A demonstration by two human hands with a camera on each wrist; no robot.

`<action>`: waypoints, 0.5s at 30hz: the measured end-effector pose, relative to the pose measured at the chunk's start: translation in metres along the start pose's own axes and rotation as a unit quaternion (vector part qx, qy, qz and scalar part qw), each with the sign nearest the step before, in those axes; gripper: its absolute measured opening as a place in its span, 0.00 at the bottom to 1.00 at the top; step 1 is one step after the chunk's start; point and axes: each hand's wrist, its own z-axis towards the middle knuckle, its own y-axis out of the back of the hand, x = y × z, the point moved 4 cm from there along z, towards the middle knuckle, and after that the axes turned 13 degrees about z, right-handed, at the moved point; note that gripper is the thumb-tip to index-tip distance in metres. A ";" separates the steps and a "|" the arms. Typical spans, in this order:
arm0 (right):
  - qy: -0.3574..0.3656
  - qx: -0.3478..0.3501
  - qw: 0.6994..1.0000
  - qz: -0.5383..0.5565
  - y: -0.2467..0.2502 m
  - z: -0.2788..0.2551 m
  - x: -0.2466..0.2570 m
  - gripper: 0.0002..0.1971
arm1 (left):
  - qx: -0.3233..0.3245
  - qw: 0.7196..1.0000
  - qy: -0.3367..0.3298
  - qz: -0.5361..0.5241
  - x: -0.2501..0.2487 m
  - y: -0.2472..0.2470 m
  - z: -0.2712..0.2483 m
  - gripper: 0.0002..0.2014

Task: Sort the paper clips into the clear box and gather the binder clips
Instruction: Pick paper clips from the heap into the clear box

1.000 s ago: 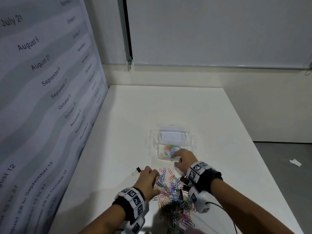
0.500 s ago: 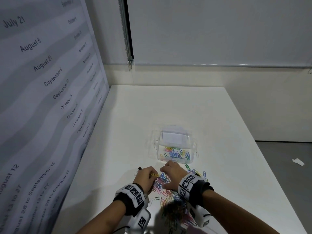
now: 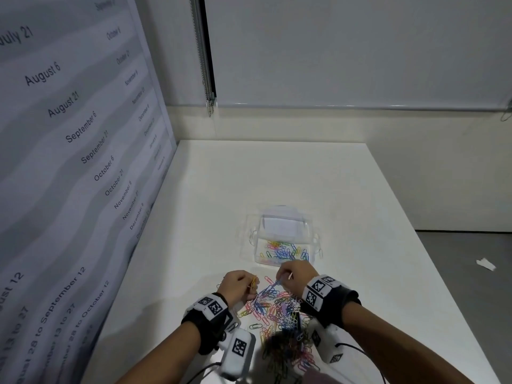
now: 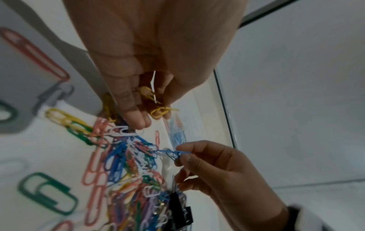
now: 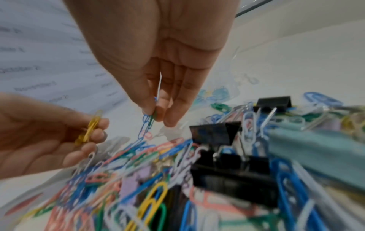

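Note:
A heap of coloured paper clips [image 3: 277,309] lies on the white table near its front edge, with black binder clips [image 5: 215,134] mixed into it. My left hand [image 3: 238,284] pinches a few yellow paper clips [image 4: 160,111] just above the heap's left side. To its right, my right hand [image 3: 293,274] pinches a blue and a green paper clip [image 5: 148,123], from which a chain of clips hangs into the heap. Behind the hands stands the clear box [image 3: 285,236], lid open, with several coloured clips inside.
A printed panel with dates [image 3: 69,162] walls off the table's left side. Bare white tabletop [image 3: 277,176] stretches beyond the box to the back wall. A lone binder clip [image 3: 219,285] peeks out left of my left hand. Grey floor [image 3: 471,273] lies off the right edge.
My right hand drew back from the clear box to the heap and pinched up blue clips. My left hand stayed at the heap's left side and now holds yellow clips.

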 end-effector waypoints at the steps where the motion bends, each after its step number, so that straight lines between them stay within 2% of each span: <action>1: -0.001 -0.006 1.000 0.005 0.004 0.000 0.000 0.14 | 0.007 1.000 0.003 -0.022 -0.002 -0.002 0.000 0.15; 4: -0.006 -0.028 0.999 0.024 0.019 0.001 0.000 0.14 | 0.033 0.997 0.003 -0.065 -0.007 -0.005 0.003 0.09; 7: -0.004 -0.065 0.997 0.043 0.037 0.004 0.002 0.13 | 0.044 0.997 -0.004 -0.064 -0.017 -0.006 0.004 0.03; 11: -0.016 -0.125 0.988 0.093 0.057 0.008 0.002 0.10 | 0.069 0.995 -0.027 -0.060 -0.040 -0.008 0.006 0.03; 15: -0.045 -0.129 0.987 0.081 0.057 0.007 -0.001 0.12 | 0.073 0.993 -0.035 -0.082 -0.063 -0.008 0.012 0.06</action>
